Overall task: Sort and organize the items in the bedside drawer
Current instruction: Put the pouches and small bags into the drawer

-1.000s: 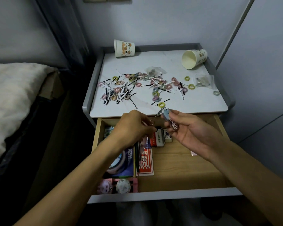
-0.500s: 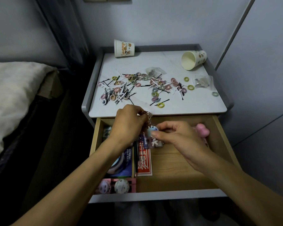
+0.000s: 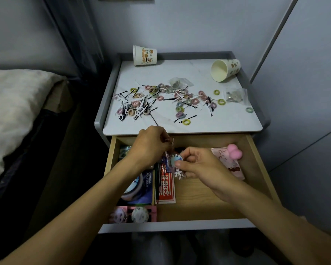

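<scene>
The wooden drawer [image 3: 260, 169] of the bedside table stands pulled open. Over its middle both hands hold a keychain [image 3: 176, 162] with a pale blue round charm and a small white figure below it. My left hand [image 3: 151, 146] pinches the chain's metal ring end. My right hand [image 3: 197, 165] pinches the charm from the right. Inside the drawer lie a red card box [image 3: 166, 186], a dark blue box [image 3: 139, 188], a pink tray with round badges [image 3: 134, 217] at the front left, and a pink notebook with a pink bow clip [image 3: 234, 152] at the right.
The white tabletop [image 3: 180, 73] carries several scattered hair ties and black hairpins [image 3: 161, 100], two small plastic bags [image 3: 235, 95], and two paper cups on their sides [image 3: 144, 55] [image 3: 225, 69]. A bed [image 3: 13, 104] lies to the left, a grey wall to the right.
Both hands have moved down from above the table's front edge into the drawer with the keychain. The pink bow clip and notebook have come into sight.
</scene>
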A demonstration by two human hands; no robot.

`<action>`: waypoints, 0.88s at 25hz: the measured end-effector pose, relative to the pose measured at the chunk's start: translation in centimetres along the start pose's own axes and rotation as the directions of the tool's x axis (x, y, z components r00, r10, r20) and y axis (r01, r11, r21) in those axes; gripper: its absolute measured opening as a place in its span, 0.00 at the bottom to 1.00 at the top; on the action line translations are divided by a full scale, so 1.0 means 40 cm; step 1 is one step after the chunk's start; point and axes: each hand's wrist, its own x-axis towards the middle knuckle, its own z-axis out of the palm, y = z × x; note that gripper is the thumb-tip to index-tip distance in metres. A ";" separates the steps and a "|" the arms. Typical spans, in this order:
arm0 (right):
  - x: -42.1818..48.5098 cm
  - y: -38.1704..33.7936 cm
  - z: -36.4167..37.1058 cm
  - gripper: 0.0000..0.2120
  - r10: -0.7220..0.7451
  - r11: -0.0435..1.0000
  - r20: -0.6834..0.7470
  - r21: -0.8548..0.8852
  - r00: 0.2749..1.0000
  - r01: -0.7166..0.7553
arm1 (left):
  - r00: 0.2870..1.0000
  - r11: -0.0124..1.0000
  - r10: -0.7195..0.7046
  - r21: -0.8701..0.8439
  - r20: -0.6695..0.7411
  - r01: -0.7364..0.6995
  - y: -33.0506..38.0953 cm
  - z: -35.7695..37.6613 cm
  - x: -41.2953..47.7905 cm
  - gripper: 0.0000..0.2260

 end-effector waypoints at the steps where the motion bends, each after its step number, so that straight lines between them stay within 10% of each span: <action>1: 0.002 0.015 -0.005 0.04 0.051 0.999 0.018 -0.011 0.999 -0.051 | 0.999 0.999 0.036 0.039 0.039 -0.037 -0.009 0.012 0.001 0.02; 8: 0.067 0.140 0.004 0.03 0.296 0.948 -0.031 -0.112 0.955 -0.298 | 0.914 0.877 0.140 0.381 0.382 -0.293 -0.061 0.117 0.069 0.10; 22: 0.106 0.174 -0.025 0.07 0.291 0.888 -0.184 -0.314 0.939 -0.337 | 0.935 0.890 0.099 0.390 0.339 -0.236 -0.135 0.167 0.118 0.12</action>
